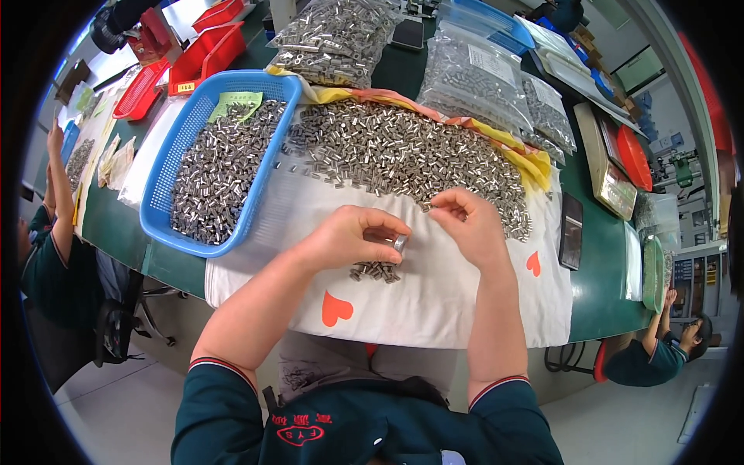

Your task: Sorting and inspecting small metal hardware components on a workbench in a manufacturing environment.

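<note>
Small metal sleeves [411, 151], short silvery tubes, lie heaped across the far half of a white cloth [434, 302] spread over the near edge of the green desk [604, 294]; only the head view is given. Left hand [353, 236] rests on the cloth near its middle, fingers curled almost closed, with thumb and forefinger pinched on a small shiny metal ring [400, 243]. Just below that hand, a small cluster of sleeves [376, 271] sits apart from the main heap. Right hand [469, 225] hovers at the near margin of the heap, its thumb and forefinger closed to a fine pinch on what seems a single sleeve, the other fingers loosely bent; the piece itself is too small to tell clearly. Red heart shapes [336, 309] mark the cloth toward its near edge. To the left of the heap, a blue plastic basket [167, 167] holds more sleeves, a green paper slip [235, 102] lying at its far end. Clear bags of sleeves [473, 74] stand along the far edge of the desk, and red trays [205, 50] occupy the far left corner. A dark phone [571, 230] lies just off the right edge of the cloth. Other people sit at the left and right ends of the desk.
</note>
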Motion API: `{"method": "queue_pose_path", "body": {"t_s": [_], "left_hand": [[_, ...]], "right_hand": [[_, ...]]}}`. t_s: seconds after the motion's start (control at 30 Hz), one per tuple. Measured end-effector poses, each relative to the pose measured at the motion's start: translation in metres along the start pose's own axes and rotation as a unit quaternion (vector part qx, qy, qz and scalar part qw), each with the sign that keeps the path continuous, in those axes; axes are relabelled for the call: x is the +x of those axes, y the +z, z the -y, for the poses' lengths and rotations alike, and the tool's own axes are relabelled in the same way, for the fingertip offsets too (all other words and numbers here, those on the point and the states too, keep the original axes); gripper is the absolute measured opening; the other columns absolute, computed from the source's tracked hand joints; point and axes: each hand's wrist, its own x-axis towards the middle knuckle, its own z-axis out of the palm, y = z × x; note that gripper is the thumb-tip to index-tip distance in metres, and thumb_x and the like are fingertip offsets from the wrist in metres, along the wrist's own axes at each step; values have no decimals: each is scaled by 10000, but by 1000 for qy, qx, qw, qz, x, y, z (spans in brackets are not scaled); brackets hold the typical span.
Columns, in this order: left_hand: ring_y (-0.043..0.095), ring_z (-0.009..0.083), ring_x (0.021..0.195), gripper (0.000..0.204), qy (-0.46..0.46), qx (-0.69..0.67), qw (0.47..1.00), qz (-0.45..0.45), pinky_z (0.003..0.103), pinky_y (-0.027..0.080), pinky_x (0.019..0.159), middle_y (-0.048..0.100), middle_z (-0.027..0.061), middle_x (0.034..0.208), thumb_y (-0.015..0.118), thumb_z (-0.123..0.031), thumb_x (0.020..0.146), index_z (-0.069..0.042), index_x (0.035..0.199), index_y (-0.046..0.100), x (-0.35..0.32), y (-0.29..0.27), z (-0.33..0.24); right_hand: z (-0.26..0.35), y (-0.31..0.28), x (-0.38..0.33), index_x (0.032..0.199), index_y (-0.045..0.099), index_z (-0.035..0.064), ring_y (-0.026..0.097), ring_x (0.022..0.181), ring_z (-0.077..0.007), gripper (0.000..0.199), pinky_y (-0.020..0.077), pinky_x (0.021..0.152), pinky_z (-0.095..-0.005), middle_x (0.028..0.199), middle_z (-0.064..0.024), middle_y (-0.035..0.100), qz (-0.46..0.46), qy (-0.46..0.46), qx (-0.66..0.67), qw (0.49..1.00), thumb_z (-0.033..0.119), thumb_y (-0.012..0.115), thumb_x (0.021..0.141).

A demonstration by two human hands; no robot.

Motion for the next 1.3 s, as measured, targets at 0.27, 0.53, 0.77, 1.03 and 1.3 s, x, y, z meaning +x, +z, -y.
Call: {"method": "queue_pose_path", "body": {"t_s": [0.27,0.53,0.77,1.03,1.3], "left_hand": [[557,62,787,343,11,1,999,36,207,471,722,622,6,869,718,-58,698,-26,1020,607,1,1,4],[583,81,795,341,-12,-124,991,-42,203,480,697,606,29,890,652,7,744,4,1070,551,6,-5,8],[580,73,780,373,10,-108,990,-90,202,481,678,608,28,860,656,-3,743,22,1095,537,4,-5,1],[560,54,733,351,11,-103,991,-84,190,469,662,610,19,817,677,-20,728,15,1063,576,4,-4,4],[562,55,721,361,-6,-40,994,-101,201,475,660,620,22,839,689,-27,717,2,1061,585,6,-4,7]], "right_hand": [[-15,15,5,767,630,90,549,748,-236,75,430,686,-356,745,-74,569,-60,-120,-314,940,109,616,696],[-10,26,2,741,619,85,528,759,-248,63,408,705,-371,742,-63,555,-49,-159,-357,919,119,619,687],[14,30,-10,753,590,29,530,669,-97,49,431,627,-231,728,-17,581,14,-57,41,997,25,613,710],[15,32,-11,756,584,18,560,664,-120,62,437,599,-234,727,-44,597,7,-109,5,994,15,616,703],[11,28,-10,808,617,44,588,690,-204,96,456,614,-292,738,-79,610,16,-162,-64,985,63,610,714]]}}
